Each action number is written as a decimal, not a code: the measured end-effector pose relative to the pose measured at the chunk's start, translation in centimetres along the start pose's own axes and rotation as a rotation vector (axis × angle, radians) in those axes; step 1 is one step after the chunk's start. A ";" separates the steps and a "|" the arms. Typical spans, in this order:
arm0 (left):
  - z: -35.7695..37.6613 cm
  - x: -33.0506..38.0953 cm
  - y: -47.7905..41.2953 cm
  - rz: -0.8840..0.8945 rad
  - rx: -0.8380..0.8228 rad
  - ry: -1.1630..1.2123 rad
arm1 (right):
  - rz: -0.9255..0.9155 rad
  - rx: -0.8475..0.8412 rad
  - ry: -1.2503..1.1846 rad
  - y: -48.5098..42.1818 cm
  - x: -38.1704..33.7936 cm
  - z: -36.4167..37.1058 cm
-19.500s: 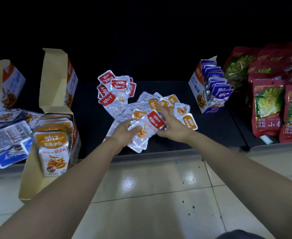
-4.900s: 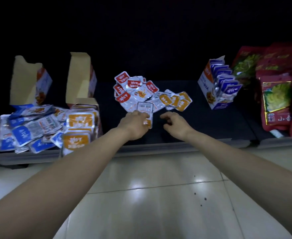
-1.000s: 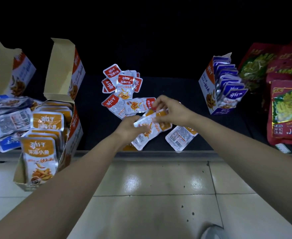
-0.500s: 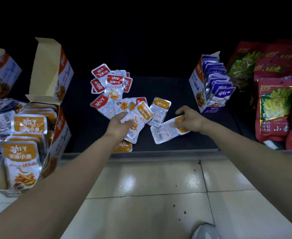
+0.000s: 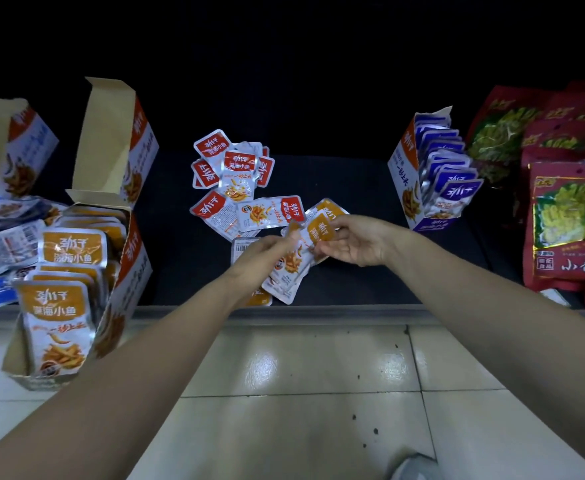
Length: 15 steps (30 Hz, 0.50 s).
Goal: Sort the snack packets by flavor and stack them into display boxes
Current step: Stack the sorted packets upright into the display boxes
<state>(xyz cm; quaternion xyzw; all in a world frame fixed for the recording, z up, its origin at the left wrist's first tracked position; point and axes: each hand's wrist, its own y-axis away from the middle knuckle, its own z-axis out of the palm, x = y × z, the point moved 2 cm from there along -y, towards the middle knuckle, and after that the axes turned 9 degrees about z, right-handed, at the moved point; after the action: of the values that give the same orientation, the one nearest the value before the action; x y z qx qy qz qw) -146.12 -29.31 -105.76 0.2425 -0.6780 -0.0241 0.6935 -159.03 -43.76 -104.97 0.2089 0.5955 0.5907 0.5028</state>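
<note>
Nearest me is the pale tiled floor (image 5: 284,393), and both my forearms reach over it to the dark shelf (image 5: 336,181). At lower left, an orange display box (image 5: 132,268) on the shelf's front edge is packed with upright boxed packets (image 5: 59,306). At mid-frame my left grip (image 5: 261,252) is curled round a fanned stack of orange packets (image 5: 289,271). My right grip (image 5: 353,242), palm up, pinches a single orange packet (image 5: 320,230) that touches the top of that stack. Just beyond my hands lies a loose heap of red packets (image 5: 232,174). Blue packets (image 5: 0,244) are piled at the left edge. Farther back, an empty box (image 5: 118,140) stands at upper left, a purple display box (image 5: 402,171) at upper right holds purple packets (image 5: 457,192), and large red bags (image 5: 561,216) lie beside it.
</note>
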 end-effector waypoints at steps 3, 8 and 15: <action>-0.7 -0.5 -0.2 0.050 0.110 -0.097 | -0.046 -0.024 0.030 -0.2 0.2 0.6; -2.5 -1.1 -0.5 0.047 0.308 -0.011 | -0.602 0.524 0.697 -1.8 -1.0 -0.2; -4.6 -1.8 -0.8 0.050 0.515 0.020 | -0.539 0.766 1.174 -4.2 -1.4 -0.8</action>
<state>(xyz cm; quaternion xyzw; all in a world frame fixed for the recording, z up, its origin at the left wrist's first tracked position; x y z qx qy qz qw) -141.64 -28.00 -107.54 0.3947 -0.6605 0.1689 0.6160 -157.70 -46.20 -108.47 -0.1333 0.9603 0.2127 0.1219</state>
